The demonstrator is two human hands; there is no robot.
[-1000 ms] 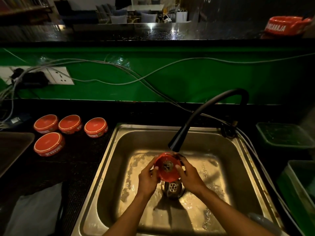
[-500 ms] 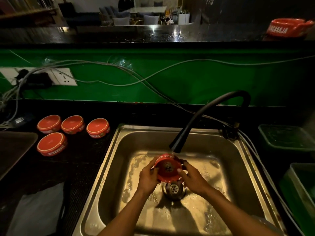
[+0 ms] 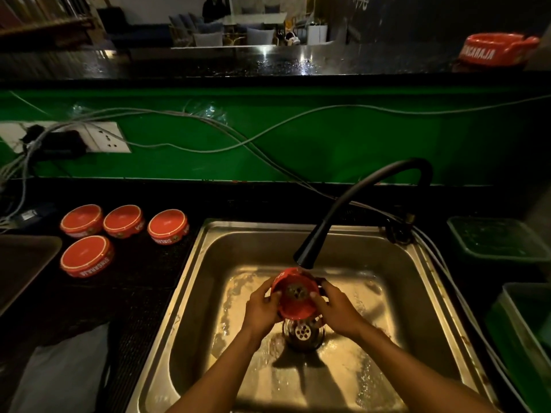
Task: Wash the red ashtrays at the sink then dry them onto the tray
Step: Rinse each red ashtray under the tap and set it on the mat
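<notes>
ashtray in hand: the red ashtray point(image 3: 293, 296) is being held right under the faucet point(image 3: 354, 216) nozzle, just above the sink's drain point(image 3: 302, 332), tipped so its hollow is facing back at the person.

left hand: the left hand point(image 3: 262, 308) is gripping the ashtray's left rim, fingers curled round behind it, thumb pressing on the front edge.

right hand: the right hand point(image 3: 337, 308) is doing the same on the right rim, with the thumb reaching over the lip into the bowl.

the relation that matters: the ashtray is sitting between both hands, round with no real long axis, open face toward the wearer and back toward the nozzle. Both hands are about equally close, so either could be taking it out of the sink point(image 3: 238, 242).

water: looks like it's running, since the basin is glistening around the drain, but the stream itself is hard to make out in this light.

waiting pile: four red ashtrays point(image 3: 86, 256) are sitting upside down on the dark counter left of the sink.

one more: another ashtray point(image 3: 496, 50) is sitting on the high ledge, up and right of the sink.

tray: the dark tray point(image 3: 24, 263) is lying further left of the sink, past the pile.

cloth: a pale cloth point(image 3: 59, 377) is lying at the sink's near left.

stage: she or he is probably mid-rinse on this one; drying isn't started yet.
</notes>
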